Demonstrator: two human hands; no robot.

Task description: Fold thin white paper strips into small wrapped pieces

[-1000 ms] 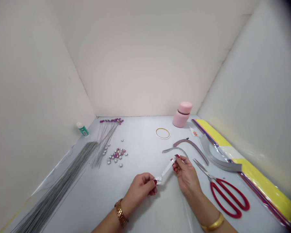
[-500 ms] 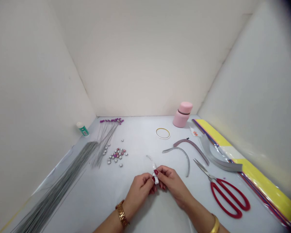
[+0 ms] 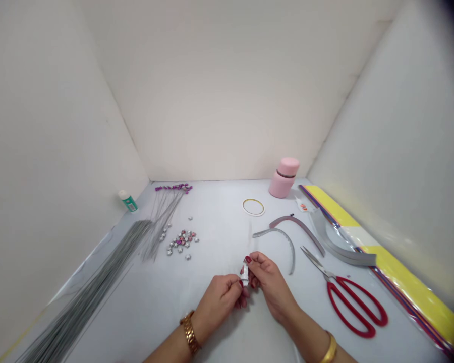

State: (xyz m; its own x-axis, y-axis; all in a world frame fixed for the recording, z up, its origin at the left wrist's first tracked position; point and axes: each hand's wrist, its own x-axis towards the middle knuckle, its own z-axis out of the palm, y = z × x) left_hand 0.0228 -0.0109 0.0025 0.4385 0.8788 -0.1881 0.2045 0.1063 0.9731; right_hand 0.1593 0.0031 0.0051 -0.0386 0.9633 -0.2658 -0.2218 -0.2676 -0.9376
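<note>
My left hand (image 3: 222, 296) is closed, thumb and fingers pinching the lower end of a folded silver-white paper strip (image 3: 245, 275). Just to its right, my right hand (image 3: 268, 282) grips the upper part of the same strip between thumb and fingertips. A faint, blurred tail of the strip seems to rise above the fingers. Left of the hands lies a cluster of small folded paper stars (image 3: 180, 243), mostly silver with some pink and purple. Curved grey paper strips (image 3: 288, 244) rest to the right of my right hand.
Red-handled scissors (image 3: 328, 275) lie at right, near a mauve strip (image 3: 304, 231), a wider grey strip bundle (image 3: 344, 252) and yellow packaged sheets (image 3: 404, 282). A pink flask (image 3: 283, 179) and tape ring (image 3: 243, 207) stand behind. At left are wires (image 3: 91, 287), purple-tipped stems (image 3: 172, 196) and a glue stick (image 3: 128, 201).
My right hand has risen slightly with the strip's upper part, while my left hand stays low. The strip's loose tail now stands more upright and is blurred.
</note>
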